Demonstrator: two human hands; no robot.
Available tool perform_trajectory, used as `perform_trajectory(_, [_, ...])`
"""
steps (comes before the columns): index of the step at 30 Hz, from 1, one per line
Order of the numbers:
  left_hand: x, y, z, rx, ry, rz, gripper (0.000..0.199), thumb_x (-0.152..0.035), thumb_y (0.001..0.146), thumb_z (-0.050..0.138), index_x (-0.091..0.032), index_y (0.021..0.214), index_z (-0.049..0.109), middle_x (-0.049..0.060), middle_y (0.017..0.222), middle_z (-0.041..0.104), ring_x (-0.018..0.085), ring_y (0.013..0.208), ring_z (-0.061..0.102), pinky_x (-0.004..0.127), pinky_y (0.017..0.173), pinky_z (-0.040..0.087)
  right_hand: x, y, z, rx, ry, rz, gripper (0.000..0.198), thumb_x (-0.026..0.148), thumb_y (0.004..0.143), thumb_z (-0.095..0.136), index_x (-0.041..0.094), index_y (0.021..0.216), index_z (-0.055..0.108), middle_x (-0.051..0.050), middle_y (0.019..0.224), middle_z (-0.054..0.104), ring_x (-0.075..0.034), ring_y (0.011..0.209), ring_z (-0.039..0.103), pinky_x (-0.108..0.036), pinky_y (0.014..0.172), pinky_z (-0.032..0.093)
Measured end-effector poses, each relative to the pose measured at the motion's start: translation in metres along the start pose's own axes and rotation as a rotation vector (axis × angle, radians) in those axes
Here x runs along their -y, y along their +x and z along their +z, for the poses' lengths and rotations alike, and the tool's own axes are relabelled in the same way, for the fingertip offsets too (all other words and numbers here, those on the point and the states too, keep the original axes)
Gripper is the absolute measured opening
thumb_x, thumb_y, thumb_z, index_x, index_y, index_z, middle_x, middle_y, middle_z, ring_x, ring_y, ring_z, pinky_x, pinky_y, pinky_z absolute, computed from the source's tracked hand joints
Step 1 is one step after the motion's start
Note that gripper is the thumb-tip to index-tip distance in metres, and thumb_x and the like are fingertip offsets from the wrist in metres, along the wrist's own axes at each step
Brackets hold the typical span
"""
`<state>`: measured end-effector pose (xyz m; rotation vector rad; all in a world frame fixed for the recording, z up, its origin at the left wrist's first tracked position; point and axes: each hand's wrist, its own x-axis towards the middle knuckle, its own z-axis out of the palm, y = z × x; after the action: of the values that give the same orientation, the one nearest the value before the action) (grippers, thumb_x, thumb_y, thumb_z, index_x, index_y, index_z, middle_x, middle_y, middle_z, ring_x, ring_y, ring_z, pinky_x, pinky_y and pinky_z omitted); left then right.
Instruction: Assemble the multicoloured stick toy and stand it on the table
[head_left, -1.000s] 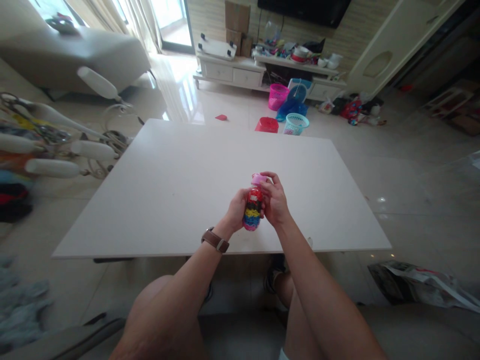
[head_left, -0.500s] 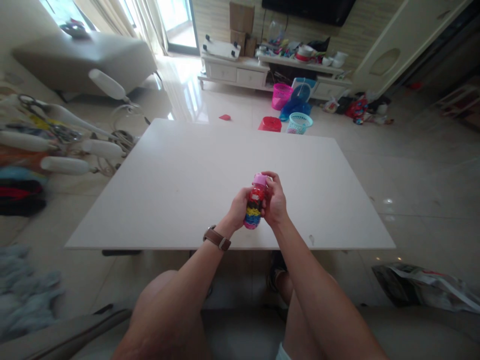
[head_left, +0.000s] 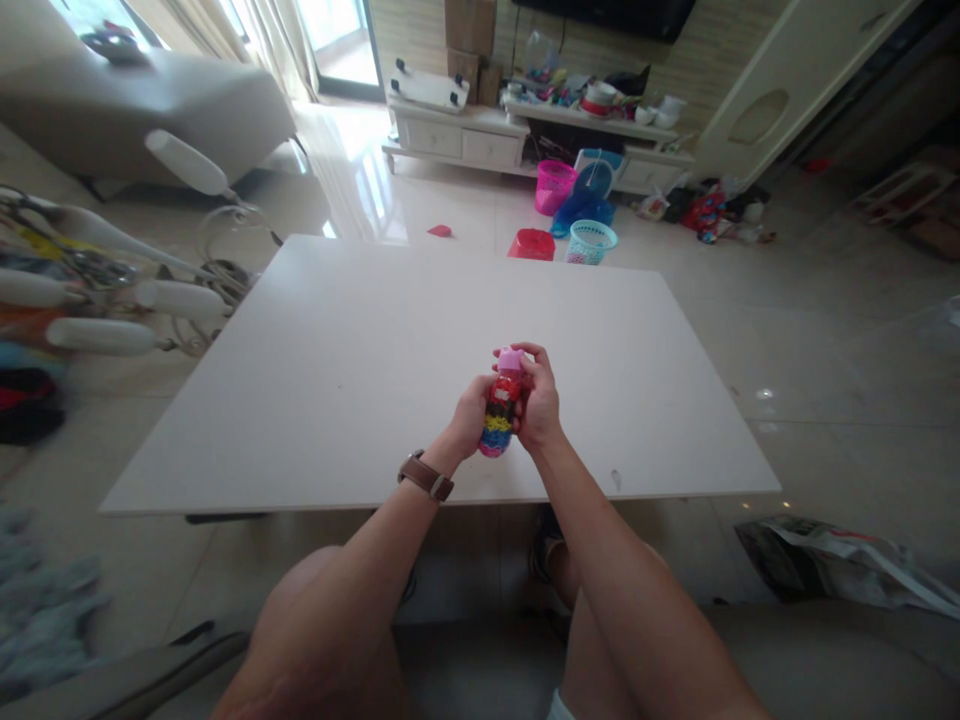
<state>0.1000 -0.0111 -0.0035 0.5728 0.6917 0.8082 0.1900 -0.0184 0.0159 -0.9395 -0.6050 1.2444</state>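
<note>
Bottle (head_left: 499, 415) upright over the table's (head_left: 300, 400) near edge, long axis vertical. Left hand (head_left: 471, 415) wraps its body; right hand (head_left: 536, 405) fingertips pinch the pink cap (head_left: 511, 358) on top.

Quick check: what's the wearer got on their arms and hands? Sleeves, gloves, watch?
Both forearms are bare, no sleeves in view, and no gloves. The left hand has a brown strap watch with a metal buckle on its wrist. The right hand and its wrist carry nothing; no rings are visible on the fingers.
</note>
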Motion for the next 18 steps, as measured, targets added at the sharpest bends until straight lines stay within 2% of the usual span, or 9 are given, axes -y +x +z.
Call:
perform_trajectory(12, [0.0031, 0.0029, -0.0031, 0.029, 0.027, 0.003, 0.035, -0.045, 0.078, 0.049, -0.014, 0.072, 0.066, 0.006, 0.055, 0.063, 0.017, 0.045, 0.057, 0.027, 0.045, 0.045, -0.0006, -0.0026, -0.0017, -0.018, -0.008, -0.037, 0.02, 0.036, 0.084, 0.062, 0.026, 0.101, 0.058, -0.002, 0.1, 0.072, -0.014, 0.075, 0.065, -0.02, 0.055, 0.051])
perform_trajectory(18, [0.0022, 0.0026, -0.0015, 0.005, -0.007, -0.012, 0.034, -0.043, 0.08, 0.049, -0.014, 0.073, 0.065, 0.005, 0.054, 0.063, 0.017, 0.043, 0.057, 0.027, 0.043, 0.045, -0.0003, -0.0022, -0.0022, -0.014, -0.02, -0.036, 0.017, 0.033, 0.083, 0.061, 0.026, 0.098, 0.058, -0.001, 0.097, 0.07, -0.013, 0.074, 0.064, -0.02, 0.055, 0.051])
